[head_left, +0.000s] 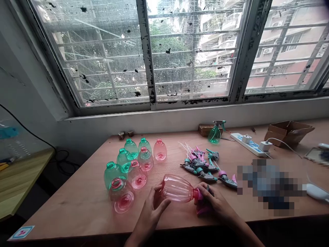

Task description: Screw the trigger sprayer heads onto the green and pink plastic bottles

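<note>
While the pink bottle point(178, 188) is steadied on its side above the table point(77, 202) by the curled left hand point(151, 209), its pink spray head point(203, 202) is gripped in the closed right hand point(216, 204), apparently for turning.

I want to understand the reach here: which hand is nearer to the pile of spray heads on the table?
Right. The right hand lies just below the pile of spray heads, gripping the pink bottle at its neck; the left hand holds its base, farther left.
</note>
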Tool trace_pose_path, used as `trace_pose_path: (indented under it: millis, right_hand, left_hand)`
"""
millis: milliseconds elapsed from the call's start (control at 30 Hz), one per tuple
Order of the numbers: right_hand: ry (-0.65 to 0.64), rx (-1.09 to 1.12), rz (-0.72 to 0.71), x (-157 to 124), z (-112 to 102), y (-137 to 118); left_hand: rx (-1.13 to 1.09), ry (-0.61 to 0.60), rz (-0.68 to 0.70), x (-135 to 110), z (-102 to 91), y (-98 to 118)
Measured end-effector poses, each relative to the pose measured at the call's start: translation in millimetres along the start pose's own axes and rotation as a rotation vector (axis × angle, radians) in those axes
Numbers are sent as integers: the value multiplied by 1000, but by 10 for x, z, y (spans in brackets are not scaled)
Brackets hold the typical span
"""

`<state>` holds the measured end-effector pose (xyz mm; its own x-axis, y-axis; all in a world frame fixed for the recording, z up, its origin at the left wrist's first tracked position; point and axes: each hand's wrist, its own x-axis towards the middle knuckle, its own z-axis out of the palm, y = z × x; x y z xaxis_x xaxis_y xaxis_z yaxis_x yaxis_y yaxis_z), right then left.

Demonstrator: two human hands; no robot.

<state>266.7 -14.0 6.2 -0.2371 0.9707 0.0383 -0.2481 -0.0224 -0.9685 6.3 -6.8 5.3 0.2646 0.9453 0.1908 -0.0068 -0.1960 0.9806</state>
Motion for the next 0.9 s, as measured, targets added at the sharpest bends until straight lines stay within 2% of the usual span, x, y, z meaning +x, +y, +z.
trace_pose_path:
  millis: [400, 633, 767, 900]
  right_hand:
    - [-6, -15, -1, 5, -15, 12]
    - [7, -15, 0, 14, -13, 8]
    - [7, -13, -5, 16, -8, 19]
    - [10, -3, 11, 12, 0, 17]
  left_hand:
    - [20, 51, -2, 19, 7, 9]
    - [46, 24, 27, 31, -11, -66]
    - [90, 10, 16, -5, -15, -25]
    - [2, 23, 4, 2, 13, 27]
